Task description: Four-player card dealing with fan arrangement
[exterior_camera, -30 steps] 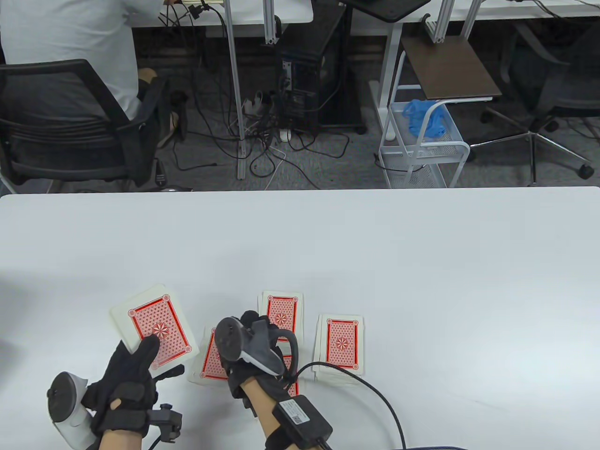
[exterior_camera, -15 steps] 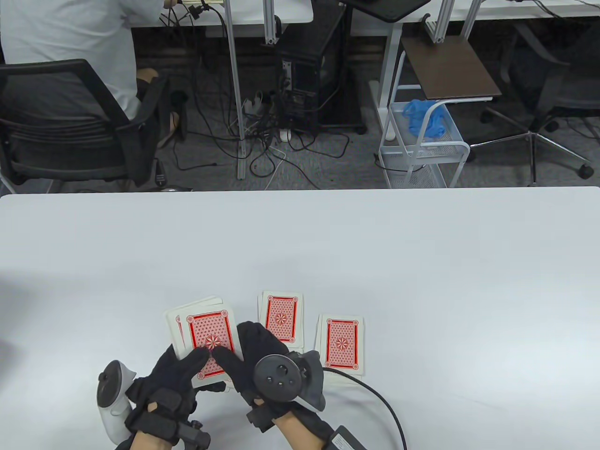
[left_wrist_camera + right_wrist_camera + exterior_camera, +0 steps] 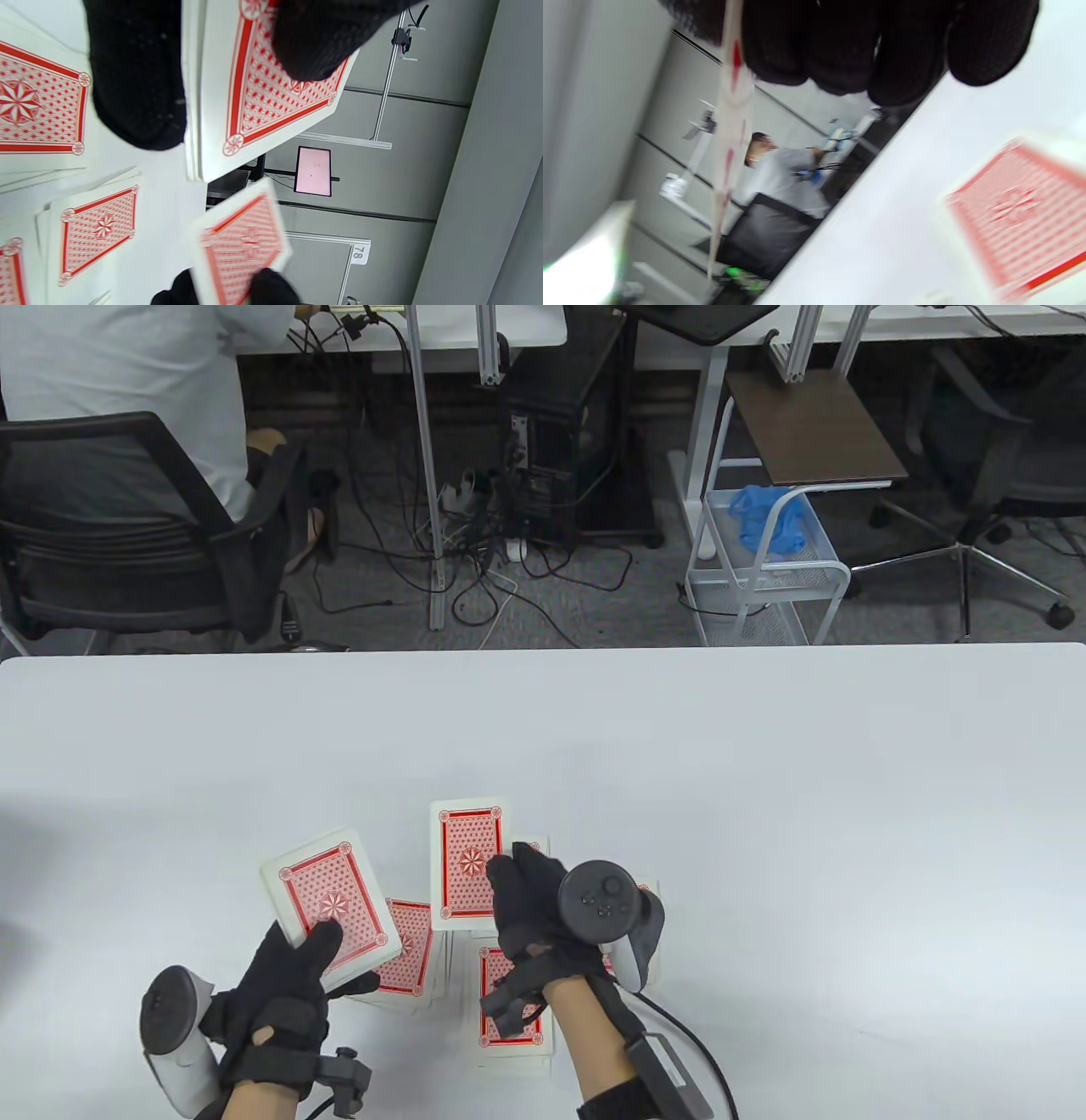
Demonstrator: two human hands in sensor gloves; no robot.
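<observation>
My left hand (image 3: 321, 948) grips the red-backed deck (image 3: 329, 906) above the table, thumb on top; the left wrist view shows the deck (image 3: 271, 93) between thumb and fingers (image 3: 135, 84). My right hand (image 3: 507, 884) pinches a single card (image 3: 465, 861), face down, lifted above the piles. The card shows edge-on in the right wrist view (image 3: 731, 106) under my fingers (image 3: 840, 46). Face-down piles lie on the white table (image 3: 764, 780): one (image 3: 411, 959) beside the deck, one (image 3: 509, 1014) near the front edge. A further pile (image 3: 533, 846) is mostly hidden behind my right hand.
The right tracker (image 3: 602, 899) covers another pile at its right. A cable (image 3: 704, 1060) runs from my right wrist across the table's front. A seated person (image 3: 127, 381), chairs and a wire cart (image 3: 764, 560) stand beyond the table's far edge.
The hands met at the deck half a second ago. The right hand has since taken the top card and moved right and farther out; the left hand has drawn the deck back left.
</observation>
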